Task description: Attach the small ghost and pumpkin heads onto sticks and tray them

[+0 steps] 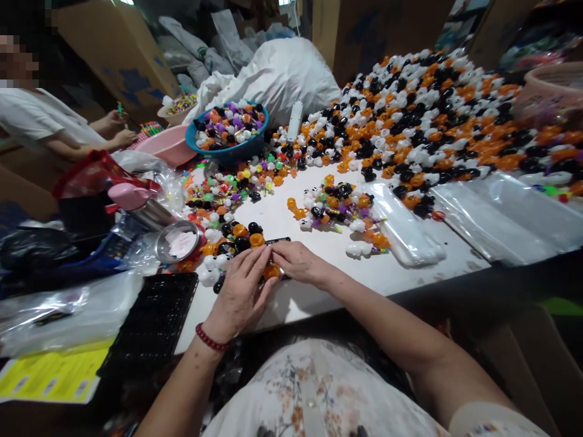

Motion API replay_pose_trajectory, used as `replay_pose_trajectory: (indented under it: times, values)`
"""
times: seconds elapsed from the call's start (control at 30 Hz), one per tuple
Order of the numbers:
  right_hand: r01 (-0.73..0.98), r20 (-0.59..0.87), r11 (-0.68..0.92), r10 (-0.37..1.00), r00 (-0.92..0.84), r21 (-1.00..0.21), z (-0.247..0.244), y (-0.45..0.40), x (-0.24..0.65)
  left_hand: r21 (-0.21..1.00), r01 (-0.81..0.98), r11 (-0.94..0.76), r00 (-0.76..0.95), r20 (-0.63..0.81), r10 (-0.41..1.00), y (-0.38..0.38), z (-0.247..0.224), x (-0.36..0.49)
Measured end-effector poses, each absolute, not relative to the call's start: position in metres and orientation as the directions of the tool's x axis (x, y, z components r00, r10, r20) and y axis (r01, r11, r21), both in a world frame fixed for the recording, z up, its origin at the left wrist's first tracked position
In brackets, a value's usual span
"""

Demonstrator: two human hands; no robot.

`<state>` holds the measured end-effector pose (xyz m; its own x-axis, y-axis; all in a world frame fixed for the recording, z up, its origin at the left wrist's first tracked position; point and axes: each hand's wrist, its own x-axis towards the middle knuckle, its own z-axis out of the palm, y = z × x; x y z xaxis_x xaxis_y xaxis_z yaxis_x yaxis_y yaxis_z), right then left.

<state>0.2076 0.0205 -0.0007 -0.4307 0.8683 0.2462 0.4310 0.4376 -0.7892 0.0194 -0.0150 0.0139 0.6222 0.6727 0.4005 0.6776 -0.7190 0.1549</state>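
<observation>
Seemingly partway: left hand (239,292) and right hand (299,262) meet over a black tray (283,240) near the front edge of the bench (314,300), fingers bunched, grip hidden. Many toys (423,121) are left, heaped toward the far right corner

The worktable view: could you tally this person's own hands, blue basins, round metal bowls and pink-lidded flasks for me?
Person's own hands: 2 (left hand, right hand)
Blue basin: 1
Round metal bowl: 1
Pink-lidded flask: 1
Total: 5
The small pieces at the hands are partly hidden, so not counted.
</observation>
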Motion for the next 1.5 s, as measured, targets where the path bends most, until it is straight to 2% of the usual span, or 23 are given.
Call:
replay_pose_trajectory:
  times: [0.23,0.33,0.47,0.63,0.73,0.93,1.13,1.23,1.33,1.43,1.5]
  values:
    - [0.428,0.222,0.336,0.929,-0.295,-0.839,-0.011,0.022,0.212,0.126,0.678,-0.724,0.617,0.44,0.653,-0.007,0.01,0.023]
    - [0.491,0.126,0.227,0.965,-0.232,-0.841,-0.029,0.023,0.22,0.119,0.668,-0.735,0.626,0.443,0.641,-0.007,0.01,0.023]
    - [0.544,-0.005,0.138,0.967,-0.253,-0.828,-0.049,0.019,0.219,0.114,0.664,-0.739,0.636,0.435,0.638,-0.006,0.012,0.022]
    - [0.451,0.156,0.298,0.933,-0.325,-0.841,-0.053,0.018,0.21,0.111,0.663,-0.741,0.647,0.414,0.641,-0.003,0.015,0.022]
    - [0.423,0.188,0.343,0.912,-0.366,-0.839,-0.052,0.019,0.21,0.094,0.654,-0.751,0.668,0.395,0.631,-0.003,0.017,0.022]
    - [0.46,0.221,0.372,0.911,-0.349,-0.807,-0.068,0.022,0.203,0.0,0.661,-0.751,0.712,0.318,0.627,-0.001,0.019,0.024]
    - [0.453,0.327,0.494,0.857,-0.399,-0.742,-0.072,0.013,0.204,0.022,0.626,-0.78,0.724,0.357,0.591,0.006,0.019,0.025]
    - [0.553,0.359,0.499,0.866,-0.349,-0.667,-0.064,-0.006,0.23,0.03,0.613,-0.789,0.721,0.387,0.575,0.009,0.018,0.023]
    - [0.73,0.394,0.374,0.906,-0.155,-0.572,-0.062,-0.031,0.279,0.039,0.614,-0.789,0.716,0.394,0.576,0.009,0.017,0.02]
    - [0.893,0.402,0.09,0.909,0.107,-0.442,-0.069,-0.048,0.335,0.043,0.617,-0.786,0.711,0.399,0.58,0.009,0.016,0.018]
    - [0.946,0.349,-0.078,0.917,0.192,-0.316,-0.075,-0.052,0.364,0.047,0.62,-0.783,0.706,0.404,0.582,0.009,0.015,0.018]
